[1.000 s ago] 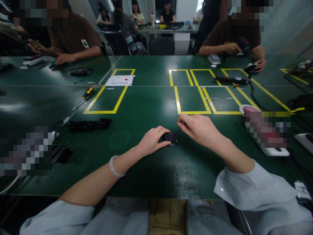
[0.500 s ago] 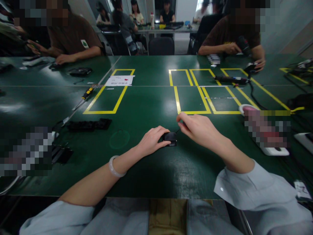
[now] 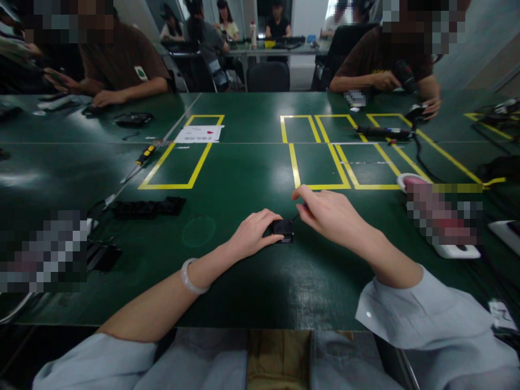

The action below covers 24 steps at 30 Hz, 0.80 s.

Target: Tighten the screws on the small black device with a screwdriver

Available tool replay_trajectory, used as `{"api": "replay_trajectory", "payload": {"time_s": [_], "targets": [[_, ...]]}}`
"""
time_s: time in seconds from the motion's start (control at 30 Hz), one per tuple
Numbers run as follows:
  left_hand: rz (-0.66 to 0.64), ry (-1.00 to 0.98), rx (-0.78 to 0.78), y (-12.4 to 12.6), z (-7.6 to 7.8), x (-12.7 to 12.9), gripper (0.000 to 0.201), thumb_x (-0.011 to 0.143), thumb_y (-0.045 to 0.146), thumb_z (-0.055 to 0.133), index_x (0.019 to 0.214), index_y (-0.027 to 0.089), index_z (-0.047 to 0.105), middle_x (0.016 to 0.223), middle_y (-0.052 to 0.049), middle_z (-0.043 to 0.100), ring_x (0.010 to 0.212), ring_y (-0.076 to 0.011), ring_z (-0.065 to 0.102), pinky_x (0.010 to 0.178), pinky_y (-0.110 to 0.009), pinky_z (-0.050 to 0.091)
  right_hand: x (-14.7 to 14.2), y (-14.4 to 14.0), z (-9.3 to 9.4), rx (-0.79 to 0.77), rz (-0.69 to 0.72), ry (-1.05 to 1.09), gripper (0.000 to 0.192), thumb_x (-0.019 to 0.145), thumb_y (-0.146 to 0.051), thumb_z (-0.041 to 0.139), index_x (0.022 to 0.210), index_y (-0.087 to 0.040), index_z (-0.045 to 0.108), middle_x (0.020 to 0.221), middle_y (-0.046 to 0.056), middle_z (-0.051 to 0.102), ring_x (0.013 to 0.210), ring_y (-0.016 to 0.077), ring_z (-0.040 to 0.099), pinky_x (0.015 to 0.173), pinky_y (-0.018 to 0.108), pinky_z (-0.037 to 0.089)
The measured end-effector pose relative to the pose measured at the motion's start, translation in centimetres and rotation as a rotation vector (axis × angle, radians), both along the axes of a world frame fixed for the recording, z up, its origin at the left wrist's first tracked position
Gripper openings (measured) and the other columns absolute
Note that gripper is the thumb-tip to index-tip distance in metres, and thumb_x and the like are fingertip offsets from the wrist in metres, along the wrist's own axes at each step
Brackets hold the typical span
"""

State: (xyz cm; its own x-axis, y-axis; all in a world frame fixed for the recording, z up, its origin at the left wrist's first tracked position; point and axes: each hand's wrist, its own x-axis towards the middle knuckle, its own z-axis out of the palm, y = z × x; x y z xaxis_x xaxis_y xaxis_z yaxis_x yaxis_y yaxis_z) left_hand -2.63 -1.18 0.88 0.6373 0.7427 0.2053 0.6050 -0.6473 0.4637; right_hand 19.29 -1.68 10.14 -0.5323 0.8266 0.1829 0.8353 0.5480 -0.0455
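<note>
The left hand [image 3: 252, 234] grips a small black box [image 3: 283, 229] on the green table [image 3: 244, 179], fingers closed around its left side. The right hand [image 3: 330, 215] pinches a thin wire [image 3: 296, 217] just beside the box, thumb and forefinger closed on it.

Left hand [image 3: 252, 234] on a small black part [image 3: 283, 229], right hand [image 3: 328, 215] pinching its thin wire [image 3: 296, 216], green table [image 3: 244, 179]

On the table [image 3: 244, 179], a screwdriver [image 3: 140, 160] lies left of the small box [image 3: 283, 229] between both hands.
</note>
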Motion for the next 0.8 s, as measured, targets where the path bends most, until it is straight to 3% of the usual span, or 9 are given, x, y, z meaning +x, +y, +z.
{"api": "replay_trajectory", "payload": {"time_s": [0.33,0.8], "targets": [[0.011,-0.012,0.006,0.09,-0.36,-0.04,0.037,0.089,0.048,0.057,0.115,0.022,0.054,0.109,-0.007,0.06,0.098,-0.023,0.059,0.086,-0.036,0.046,0.09,0.0,0.15,-0.019,-0.009,-0.049,0.025,0.098,-0.034,0.035,0.099,-0.019,0.055,0.077,0.005,0.069,0.068,0.0184,0.062,0.058,0.027,0.026],[0.009,-0.02,0.003,0.02,-0.01,0.05,0.035,0.088,0.046,0.059,0.112,0.02,0.054,0.107,-0.006,0.06,0.098,-0.023,0.059,0.084,-0.036,0.047,0.02,-0.11,0.0,-0.015,0.013,0.026,0.022,0.094,-0.028,0.037,0.111,-0.019,0.05,0.077,0.002,0.068,0.065,0.0172,0.061,0.058,0.027,0.028]]}}
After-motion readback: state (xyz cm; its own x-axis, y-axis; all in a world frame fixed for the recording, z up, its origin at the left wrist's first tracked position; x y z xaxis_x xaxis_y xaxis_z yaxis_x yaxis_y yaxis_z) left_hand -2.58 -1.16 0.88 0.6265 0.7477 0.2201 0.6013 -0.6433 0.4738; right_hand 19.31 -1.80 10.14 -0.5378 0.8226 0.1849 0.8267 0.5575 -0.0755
